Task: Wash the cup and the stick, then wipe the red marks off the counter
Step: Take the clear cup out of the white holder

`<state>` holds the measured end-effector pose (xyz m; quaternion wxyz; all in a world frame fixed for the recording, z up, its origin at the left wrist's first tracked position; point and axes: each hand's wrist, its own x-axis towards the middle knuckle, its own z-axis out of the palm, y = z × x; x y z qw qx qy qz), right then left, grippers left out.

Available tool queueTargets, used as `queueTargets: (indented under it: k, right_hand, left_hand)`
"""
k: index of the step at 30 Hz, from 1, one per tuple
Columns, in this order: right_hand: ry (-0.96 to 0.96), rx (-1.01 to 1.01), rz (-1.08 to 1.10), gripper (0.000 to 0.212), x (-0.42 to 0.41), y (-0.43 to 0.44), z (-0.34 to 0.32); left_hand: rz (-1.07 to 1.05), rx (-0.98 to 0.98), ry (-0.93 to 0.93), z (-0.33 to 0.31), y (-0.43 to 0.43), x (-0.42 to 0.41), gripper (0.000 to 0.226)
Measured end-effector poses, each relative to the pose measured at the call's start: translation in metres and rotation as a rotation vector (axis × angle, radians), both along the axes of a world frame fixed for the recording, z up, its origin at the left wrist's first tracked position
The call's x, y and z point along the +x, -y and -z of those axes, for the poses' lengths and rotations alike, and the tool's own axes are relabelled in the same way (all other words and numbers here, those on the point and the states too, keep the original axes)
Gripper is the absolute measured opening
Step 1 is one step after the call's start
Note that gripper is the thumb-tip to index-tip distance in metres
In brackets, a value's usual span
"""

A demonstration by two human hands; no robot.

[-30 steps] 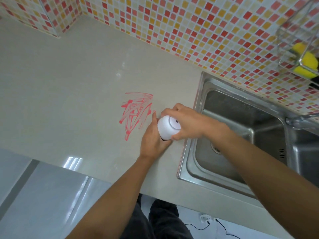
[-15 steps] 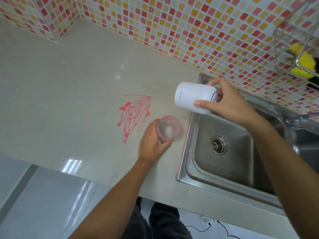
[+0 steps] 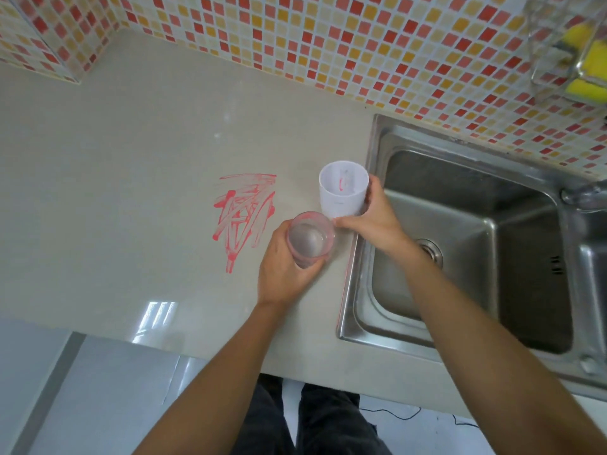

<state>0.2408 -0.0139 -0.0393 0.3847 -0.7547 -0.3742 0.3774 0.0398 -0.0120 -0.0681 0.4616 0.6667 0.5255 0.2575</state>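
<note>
White cup (image 3: pixel 341 200): upright, mouth up, near the counter's (image 3: pixel 131 159) right edge, just beside the sink's left rim. Whether its base touches the counter, cannot tell. Inside, against the far wall, there is a pale stick (image 3: pixel 342 182) with a red smear; it is blurred and no further detail can be made out.

Right hand (image 3: pixel 372 221): fingers curled round the cup's right side and thumb across its lower front, holding it.

Clear cup (image 3: pixel 310 239): mouth up, just in front of the white cup, toward the counter's front edge. Its rim overlaps the white cup's base in this view.

Left hand (image 3: pixel 282 270): wrapped round the clear cup from the left and below, gripping it.

Red marks (image 3: pixel 244 215): a scribbled patch on the counter just left of both cups, apart from them.

Sink (image 3: pixel 353 300): steel, set into the counter's right end, drain visible. Faucet (image 3: pixel 581 193) at its far right.

Tiled wall (image 3: pixel 328 44) runs along the counter's back edge. Wire rack (image 3: pixel 551 44) at upper right holds yellow sponges (image 3: pixel 593 57).
</note>
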Motion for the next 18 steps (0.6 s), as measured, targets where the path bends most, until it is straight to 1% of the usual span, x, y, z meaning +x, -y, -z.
queueTargets:
  k: [4, 9, 11, 13, 14, 15, 18]
  right_hand:
    - [-0.001, 0.052, 0.008, 0.094, -0.008, -0.004, 0.01]
    - [0.056, 0.065, 0.008, 0.092, -0.012, -0.002, 0.019]
    - [0.075, 0.057, -0.022, 0.098, -0.012, -0.002, 0.021]
    - [0.065, 0.063, -0.047, 0.112, -0.01, 0.002, 0.021]
    - [0.06, 0.053, -0.029, 0.119, -0.008, 0.008, 0.018]
    - [0.075, 0.031, -0.006, 0.12, -0.006, 0.017, 0.013]
    - [0.227, 0.008, 0.029, 0.099, 0.003, 0.065, 0.007]
  left_hand:
    - [-0.004, 0.019, 0.008, 0.001, 0.0, 0.001, 0.073]
    - [-0.012, 0.019, 0.008, 0.001, 0.001, 0.002, 0.072]
    - [-0.016, 0.016, 0.017, 0.001, 0.002, 0.003, 0.073]
    - [-0.022, 0.007, 0.008, 0.0, 0.003, 0.003, 0.074]
    - [-0.028, -0.002, 0.008, -0.001, 0.003, 0.004, 0.075]
    - [-0.034, -0.008, 0.008, -0.001, 0.004, 0.004, 0.075]
    - [-0.044, -0.01, 0.027, -0.004, 0.007, 0.004, 0.075]
